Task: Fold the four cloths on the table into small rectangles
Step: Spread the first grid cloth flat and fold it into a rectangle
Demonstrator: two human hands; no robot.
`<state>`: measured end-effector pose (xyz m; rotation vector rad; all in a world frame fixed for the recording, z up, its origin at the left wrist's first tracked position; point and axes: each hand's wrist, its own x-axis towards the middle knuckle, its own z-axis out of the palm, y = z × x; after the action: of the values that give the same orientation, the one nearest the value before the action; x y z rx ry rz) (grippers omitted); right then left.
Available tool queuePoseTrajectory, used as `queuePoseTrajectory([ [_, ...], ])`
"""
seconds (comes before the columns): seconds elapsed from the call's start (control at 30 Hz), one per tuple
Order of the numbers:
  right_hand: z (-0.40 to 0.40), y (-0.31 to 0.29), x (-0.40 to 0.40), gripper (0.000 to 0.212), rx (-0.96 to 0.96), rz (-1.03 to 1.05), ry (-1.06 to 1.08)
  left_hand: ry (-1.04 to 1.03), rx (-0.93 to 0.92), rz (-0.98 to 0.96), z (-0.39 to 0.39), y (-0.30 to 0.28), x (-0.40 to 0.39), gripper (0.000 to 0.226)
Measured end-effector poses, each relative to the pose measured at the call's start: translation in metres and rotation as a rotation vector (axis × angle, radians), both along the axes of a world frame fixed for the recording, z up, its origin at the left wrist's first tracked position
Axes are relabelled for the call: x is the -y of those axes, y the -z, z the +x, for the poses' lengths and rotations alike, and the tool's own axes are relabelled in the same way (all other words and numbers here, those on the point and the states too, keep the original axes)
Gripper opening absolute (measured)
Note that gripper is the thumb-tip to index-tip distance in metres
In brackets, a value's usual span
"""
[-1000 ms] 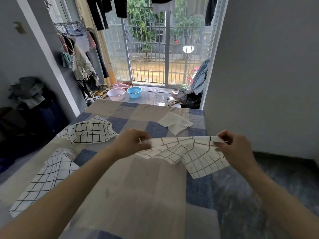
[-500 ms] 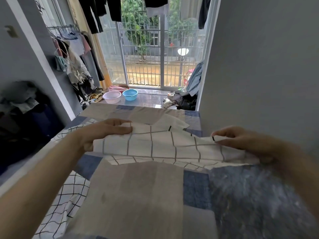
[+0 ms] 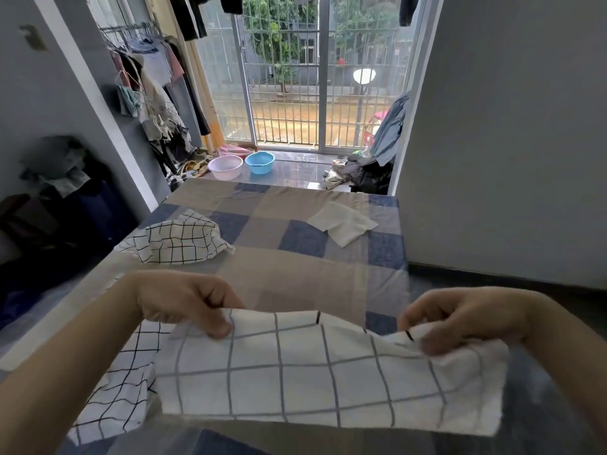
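Note:
I hold a white cloth with a grey grid (image 3: 302, 372) stretched out in front of me above the near part of the table (image 3: 295, 270). My left hand (image 3: 187, 300) pinches its upper left corner and my right hand (image 3: 460, 316) pinches its upper right edge. A second checked cloth (image 3: 115, 385) lies flat under my left forearm at the near left. A third checked cloth (image 3: 177, 241) sits crumpled at the left middle. A plain white cloth (image 3: 341, 223), loosely folded, lies at the far right.
The table wears a blue and beige checked cover. A grey wall (image 3: 509, 142) runs close along its right side. Beyond the far edge stand a pink basin (image 3: 226, 166) and a blue basin (image 3: 260, 161) by a barred window. Clothes hang on a rack (image 3: 147, 87) at the left.
Both hands have drawn the held cloth toward me and spread it wider, so it now hangs flat and open instead of bunched. The view has tilted down a little.

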<state>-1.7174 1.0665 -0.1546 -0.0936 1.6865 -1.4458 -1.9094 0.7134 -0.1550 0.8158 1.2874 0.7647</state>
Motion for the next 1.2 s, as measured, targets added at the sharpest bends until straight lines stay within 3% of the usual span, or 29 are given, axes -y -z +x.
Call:
queuePoseTrajectory([
  [0.13, -0.042, 0.034, -0.012, 0.020, -0.092, 0.488, 0.347, -0.466, -0.329, -0.179, -0.030, 0.030, -0.021, 0.028],
  [0.2, -0.066, 0.057, -0.019, 0.016, -0.114, 0.605, 0.456, -0.530, -0.596, -0.207, -0.053, 0.051, -0.033, 0.026],
  [0.3, -0.097, 0.088, -0.025, 0.012, -0.189, 0.656, 0.664, -0.688, -0.823, -0.202, -0.084, 0.093, -0.052, 0.010],
  [0.4, -0.121, 0.123, -0.024, 0.014, -0.241, 0.628, 0.907, -0.894, -1.079, -0.164, -0.098, 0.131, -0.069, 0.012],
  [0.5, -0.150, 0.166, -0.027, 0.022, -0.216, 0.620, 1.114, -0.889, -1.238, -0.169, -0.115, 0.156, -0.088, 0.013],
  [0.67, -0.205, 0.215, -0.039, 0.037, -0.270, 0.621, 1.406, -0.858, -1.303, -0.175, -0.163, 0.184, -0.129, 0.015],
  [0.8, -0.234, 0.247, -0.046, 0.032, -0.320, 0.633, 1.404, -0.885, -1.446, -0.148, -0.175, 0.226, -0.156, 0.054],
  [0.87, -0.245, 0.262, -0.054, 0.034, -0.314, 0.663, 1.366, -0.868, -1.516, -0.003, -0.155, 0.241, -0.170, 0.065],
  [1.03, -0.262, 0.289, -0.075, 0.042, -0.257, 0.653, 1.434, -0.616, -1.357, 0.268, -0.062, 0.281, -0.167, 0.044],
  [1.2, -0.225, 0.299, -0.069, 0.065, -0.158, 0.423, 1.539, -0.446, -1.343, 0.124, -0.029, 0.326, -0.129, 0.053],
])
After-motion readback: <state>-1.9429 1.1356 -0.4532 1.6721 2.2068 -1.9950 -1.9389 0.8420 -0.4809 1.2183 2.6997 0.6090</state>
